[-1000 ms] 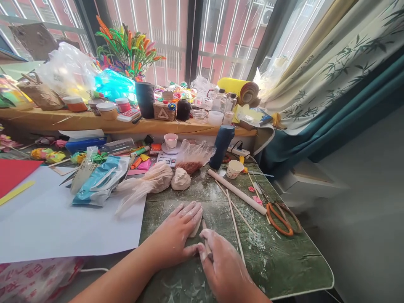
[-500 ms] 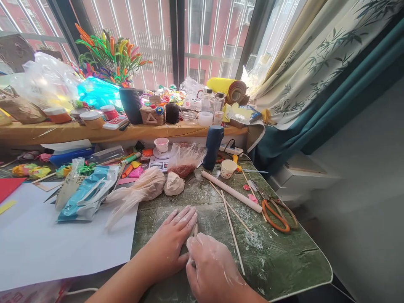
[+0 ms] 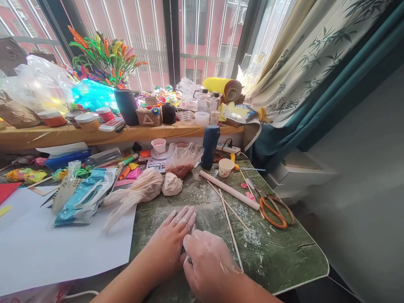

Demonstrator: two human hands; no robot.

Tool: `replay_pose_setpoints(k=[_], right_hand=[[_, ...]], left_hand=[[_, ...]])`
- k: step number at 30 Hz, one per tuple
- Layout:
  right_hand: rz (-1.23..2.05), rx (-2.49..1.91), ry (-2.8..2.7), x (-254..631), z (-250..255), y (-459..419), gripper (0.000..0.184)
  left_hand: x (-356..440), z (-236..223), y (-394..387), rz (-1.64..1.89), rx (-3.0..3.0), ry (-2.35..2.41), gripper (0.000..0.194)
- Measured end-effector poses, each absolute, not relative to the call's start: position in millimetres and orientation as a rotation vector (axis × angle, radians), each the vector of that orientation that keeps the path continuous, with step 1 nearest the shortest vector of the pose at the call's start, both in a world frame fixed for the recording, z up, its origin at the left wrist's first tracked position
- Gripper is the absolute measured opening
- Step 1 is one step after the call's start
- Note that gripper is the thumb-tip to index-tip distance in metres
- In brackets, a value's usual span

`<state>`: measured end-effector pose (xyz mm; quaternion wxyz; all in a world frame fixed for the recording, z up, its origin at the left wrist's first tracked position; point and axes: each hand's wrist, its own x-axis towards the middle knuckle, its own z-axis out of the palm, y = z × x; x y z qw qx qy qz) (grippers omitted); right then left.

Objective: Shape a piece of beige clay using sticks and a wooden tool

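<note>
Curling round a mostly hidden rod (image 3: pixel 189 259), the right hand (image 3: pixel 208 257) adjoins the flat, close-fingered left hand (image 3: pixel 172 239), a pale lump (image 3: pixel 172 185) unshaped beyond.

On the pale packet (image 3: pixel 65 192) lying against the blue and white packet (image 3: pixel 82 202), we are making out dark letters, seemingly "COA", with the rest too small to read. We are seeing a white triangle outline on the brown box (image 3: pixel 147 117). On the paper cup (image 3: pixel 226 168), we are finding red print too blurred to read.
</note>
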<state>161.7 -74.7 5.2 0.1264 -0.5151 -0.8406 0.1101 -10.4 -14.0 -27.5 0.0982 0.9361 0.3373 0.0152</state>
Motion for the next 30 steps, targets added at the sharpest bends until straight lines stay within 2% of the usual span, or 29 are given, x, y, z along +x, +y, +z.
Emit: replay_pose_setpoints(k=[5,11,20,30], right_hand=[[0.339,-1.485,-2.495,160,3,-77,0.009],[0.356,-1.470,-2.478,155,-2,-84,0.012],[0.340,-1.376,-2.459,153,-22,-94,0.015],[0.235,-1.348,-2.423,142,-24,-107,0.017]], left_hand=[[-8,-28,-15,0.030,2.757,1.042,0.084],[-5,-25,-15,-0.035,2.781,1.072,0.075],[-10,-39,-13,0.137,2.796,1.047,0.076],[-6,-32,-12,0.041,2.762,1.069,0.073]])
